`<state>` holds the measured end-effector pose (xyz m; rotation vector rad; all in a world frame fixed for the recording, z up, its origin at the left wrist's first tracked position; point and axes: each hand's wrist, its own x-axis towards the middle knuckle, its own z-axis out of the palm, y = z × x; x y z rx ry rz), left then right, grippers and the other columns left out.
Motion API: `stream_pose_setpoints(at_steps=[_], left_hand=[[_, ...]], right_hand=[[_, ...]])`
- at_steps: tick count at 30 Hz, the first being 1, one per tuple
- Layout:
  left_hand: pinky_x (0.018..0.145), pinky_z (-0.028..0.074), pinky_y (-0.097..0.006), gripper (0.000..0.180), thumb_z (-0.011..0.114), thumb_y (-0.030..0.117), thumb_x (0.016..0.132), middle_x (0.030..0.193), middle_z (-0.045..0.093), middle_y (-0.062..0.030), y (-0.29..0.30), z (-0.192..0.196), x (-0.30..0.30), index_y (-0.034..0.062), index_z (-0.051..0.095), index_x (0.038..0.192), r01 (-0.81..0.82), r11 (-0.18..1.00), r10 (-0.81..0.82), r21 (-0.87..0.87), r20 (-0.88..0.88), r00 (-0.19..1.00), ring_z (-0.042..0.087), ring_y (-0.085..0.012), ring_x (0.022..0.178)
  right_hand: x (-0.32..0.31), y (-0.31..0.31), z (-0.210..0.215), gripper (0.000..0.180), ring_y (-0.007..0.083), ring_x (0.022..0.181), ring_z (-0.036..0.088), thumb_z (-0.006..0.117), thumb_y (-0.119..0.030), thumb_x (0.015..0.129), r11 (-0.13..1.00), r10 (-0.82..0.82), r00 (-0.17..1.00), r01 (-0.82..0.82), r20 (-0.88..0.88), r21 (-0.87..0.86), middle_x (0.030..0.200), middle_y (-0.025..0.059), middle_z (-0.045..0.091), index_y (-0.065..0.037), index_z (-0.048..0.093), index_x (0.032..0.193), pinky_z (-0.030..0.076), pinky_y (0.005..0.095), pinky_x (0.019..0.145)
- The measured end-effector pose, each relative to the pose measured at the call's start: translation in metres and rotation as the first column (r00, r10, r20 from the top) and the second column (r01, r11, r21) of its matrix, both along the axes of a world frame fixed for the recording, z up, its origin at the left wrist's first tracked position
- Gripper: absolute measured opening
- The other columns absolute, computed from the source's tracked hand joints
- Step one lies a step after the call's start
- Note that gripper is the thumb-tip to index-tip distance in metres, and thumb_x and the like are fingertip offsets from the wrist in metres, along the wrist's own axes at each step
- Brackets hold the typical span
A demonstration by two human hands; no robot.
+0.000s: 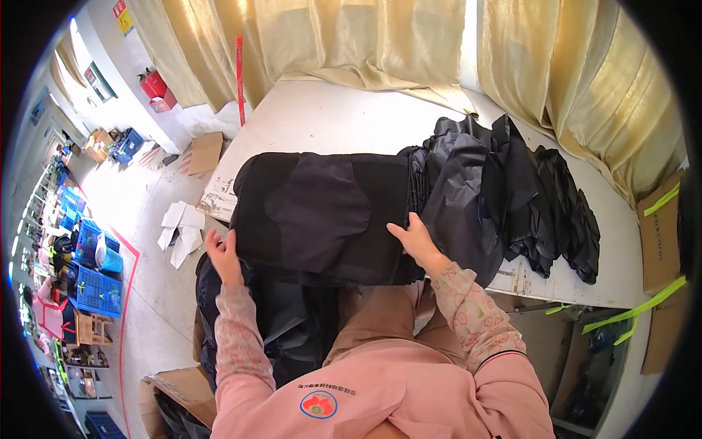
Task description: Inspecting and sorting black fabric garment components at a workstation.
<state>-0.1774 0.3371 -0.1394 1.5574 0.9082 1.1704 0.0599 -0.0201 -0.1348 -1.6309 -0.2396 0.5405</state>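
Note:
A stack of flat black fabric pieces (252, 208), the top one with a smoother dark grey panel in its middle, lies at the near edge of the white table (322, 113). My left hand (225, 254) is at the stack's left edge, thumb and fingers apart, holding nothing I can see. At the right edge my right hand (415, 240) rests on or just over the fabric, its thumb and forefinger spread. Crumpled glossy black fabric pieces (468, 183) lie to the right of the stack. More black material (300, 318) hangs below its near edge, by my legs.
Gold curtains (329, 44) hang behind the table. Cardboard boxes (662, 241) with yellow-green straps stand at the far right, and an open carton (175, 391) is at the lower left. White paper scraps (179, 230) lie on the floor. Blue crates (99, 291) line the left side.

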Motion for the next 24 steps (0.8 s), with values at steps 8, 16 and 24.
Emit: stream_pose_setpoints(at_steps=[8,16,24], left_hand=[[0.099,0.034,-0.046,0.079,0.049,0.064,0.087,0.137,0.040,-0.0175,-0.196,-0.032,-0.056,0.0091,0.030,0.140,0.390,0.246,-0.262,-0.887,0.326,0.908,0.041,-0.0299,0.124],[0.103,0.030,-0.043,0.076,0.068,0.063,0.074,0.131,0.054,-0.0035,-0.207,-0.031,0.054,0.0113,0.053,0.129,0.480,0.007,-0.144,-0.877,0.474,0.868,0.045,-0.0233,0.122],[0.104,0.038,-0.039,0.052,0.072,0.026,0.083,0.128,0.056,-0.0082,-0.195,-0.042,0.052,0.0049,0.053,0.127,0.671,0.036,0.139,-0.741,0.668,0.731,0.052,-0.0243,0.118]], right_hand=[[0.096,0.025,0.051,0.057,0.0322,0.106,0.054,0.072,-0.035,0.080,0.974,0.062,0.677,0.120,0.733,-0.193,0.114,0.0206,0.054,-0.002,0.050,0.121,0.043,0.0385,0.091],[0.159,0.074,0.010,0.098,0.0262,0.125,0.045,0.070,-0.052,0.078,0.785,0.442,0.887,-0.309,0.136,-0.537,0.135,0.0211,0.046,0.007,0.025,0.142,0.034,0.0316,0.104],[0.147,0.052,0.016,0.073,0.0231,0.109,0.058,0.072,-0.044,0.079,0.644,0.615,0.784,-0.436,0.087,-0.629,0.119,0.0161,0.061,0.007,0.051,0.126,0.042,0.0306,0.096]])
